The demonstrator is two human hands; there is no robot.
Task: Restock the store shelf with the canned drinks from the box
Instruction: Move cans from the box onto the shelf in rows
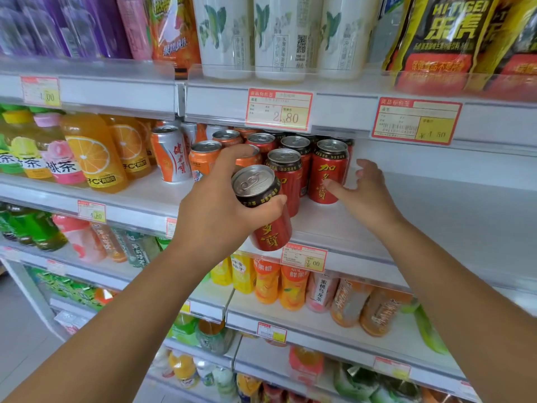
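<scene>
My left hand (220, 199) grips a red can with a black top band (263, 207), tilted, just in front of the white shelf (406, 216). Several matching red cans stand on that shelf; the front right one (328, 173) is upright. My right hand (366, 190) is beside that can with fingers spread, its fingertips touching the can's right side and holding nothing. Another red can (286, 175) stands just behind the held one. The box is not in view.
Orange cans (205, 157) and an orange-white can (170, 154) stand left of the red ones, then juice bottles (93, 152). The shelf surface right of the red cans is bare. Price tags (279, 110) hang on the shelf edge above. Lower shelves hold bottled drinks.
</scene>
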